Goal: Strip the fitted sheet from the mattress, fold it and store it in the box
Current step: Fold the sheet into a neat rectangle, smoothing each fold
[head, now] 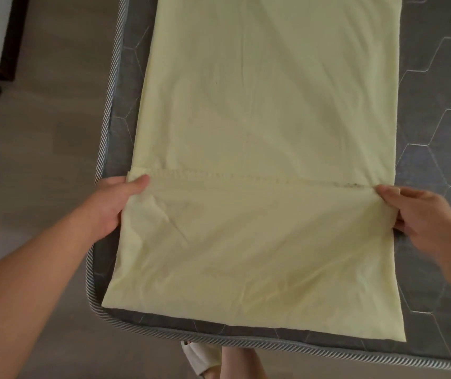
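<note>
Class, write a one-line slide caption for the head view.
Both hands, left and right, grip the folded yellow sheet on a grey mattress.

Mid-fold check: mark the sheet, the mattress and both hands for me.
sheet (259,119), head view, flat middle of the yellow fabric.
mattress (437,110), head view, bare grey quilted top.
left hand (117,199), head view, back of the hand.
right hand (421,212), head view, back of the hand.

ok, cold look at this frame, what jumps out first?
The pale yellow sheet, already folded into a long strip, lies down the middle of the bare grey mattress. The left hand and right hand each pinch a side edge of the strip at the gathered elastic seam, near the foot of the mattress. No box is in view.
</note>
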